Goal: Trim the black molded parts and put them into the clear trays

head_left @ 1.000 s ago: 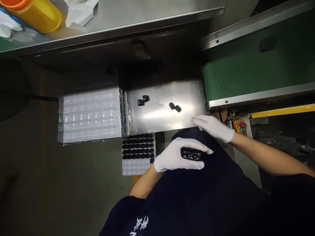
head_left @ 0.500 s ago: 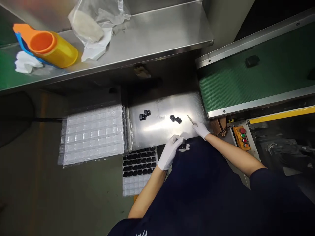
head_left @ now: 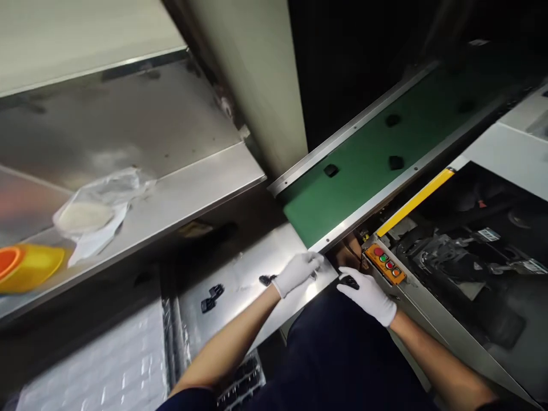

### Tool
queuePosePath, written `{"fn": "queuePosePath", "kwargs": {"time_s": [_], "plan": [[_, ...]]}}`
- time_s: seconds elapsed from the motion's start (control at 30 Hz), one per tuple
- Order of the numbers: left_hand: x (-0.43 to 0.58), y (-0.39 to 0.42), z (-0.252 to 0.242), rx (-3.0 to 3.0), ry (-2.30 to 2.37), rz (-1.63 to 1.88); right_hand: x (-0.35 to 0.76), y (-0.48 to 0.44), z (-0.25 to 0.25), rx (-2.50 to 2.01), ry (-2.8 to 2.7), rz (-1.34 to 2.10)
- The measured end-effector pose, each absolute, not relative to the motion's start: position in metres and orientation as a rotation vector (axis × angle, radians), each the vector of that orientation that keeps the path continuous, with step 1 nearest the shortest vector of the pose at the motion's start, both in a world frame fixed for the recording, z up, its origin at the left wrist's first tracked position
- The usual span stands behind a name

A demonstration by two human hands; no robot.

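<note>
My left hand (head_left: 296,274), in a white glove, reaches over the metal table (head_left: 240,279) near the end of the conveyor. Its fingers are bent together, and a small glint shows under the fingertips; what they hold cannot be made out. To its right, my white-gloved right hand (head_left: 369,295) grips a small black plastic part (head_left: 349,281) between thumb and fingers, just off the table's corner. Beside my left wrist lies another black part (head_left: 266,279), partly covered. Farther left on the table, two black plastic parts (head_left: 209,304) lie touching.
A green conveyor belt (head_left: 342,197) carries several black parts. An orange button box (head_left: 385,264) is mounted right of my hands. White blister trays (head_left: 107,359) lie at lower left. A yellow container (head_left: 40,267) and a plastic bag (head_left: 124,188) rest on the metal shelf (head_left: 192,182).
My view has swung right. The black part that was in my left hand is gone from it; my right hand now holds one. The thin pointed tool no longer shows in my right hand.
</note>
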State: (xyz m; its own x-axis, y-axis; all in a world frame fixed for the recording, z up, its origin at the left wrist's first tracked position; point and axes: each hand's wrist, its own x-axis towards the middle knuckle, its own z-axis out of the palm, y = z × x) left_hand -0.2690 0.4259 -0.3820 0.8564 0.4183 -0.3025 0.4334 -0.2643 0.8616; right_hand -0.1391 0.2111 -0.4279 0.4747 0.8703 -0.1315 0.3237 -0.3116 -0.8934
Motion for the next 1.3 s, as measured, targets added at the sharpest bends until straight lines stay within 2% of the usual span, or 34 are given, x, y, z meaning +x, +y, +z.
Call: {"fn": "queuePosePath", "kwargs": {"time_s": [0.1,0.23,0.37,0.53,0.63,0.8,1.1,1.3], "plan": [[-0.184,0.485,-0.353,2.455,0.792,0.074,-0.111,0.161,-0.437,-1.839,-0.609,0.944],[-0.068,0.541,-0.321,2.745,0.777,0.110,-0.085,0.098,-0.457,-1.804,-0.441,0.945],[0.004,0.553,-0.306,2.910,0.684,-0.010,-0.066,0.049,-0.463,-1.952,-0.442,0.891],[0.034,0.546,-0.303,3.067,0.612,-0.216,-0.019,-0.003,-0.433,-2.272,-0.487,0.782],[0.035,0.544,-0.300,3.101,0.620,-0.268,0.039,-0.040,-0.408,-2.486,-0.456,0.588],[-0.011,0.506,-0.293,2.760,0.668,-0.091,0.149,-0.100,-0.390,-2.805,-0.312,0.227],[-0.142,0.355,-0.292,2.203,0.354,-0.291,0.228,-0.117,-0.406,-2.958,-0.490,0.502],[-0.153,0.319,-0.322,2.018,0.259,-0.462,0.222,-0.112,-0.418,-3.039,-0.516,0.534]]}}
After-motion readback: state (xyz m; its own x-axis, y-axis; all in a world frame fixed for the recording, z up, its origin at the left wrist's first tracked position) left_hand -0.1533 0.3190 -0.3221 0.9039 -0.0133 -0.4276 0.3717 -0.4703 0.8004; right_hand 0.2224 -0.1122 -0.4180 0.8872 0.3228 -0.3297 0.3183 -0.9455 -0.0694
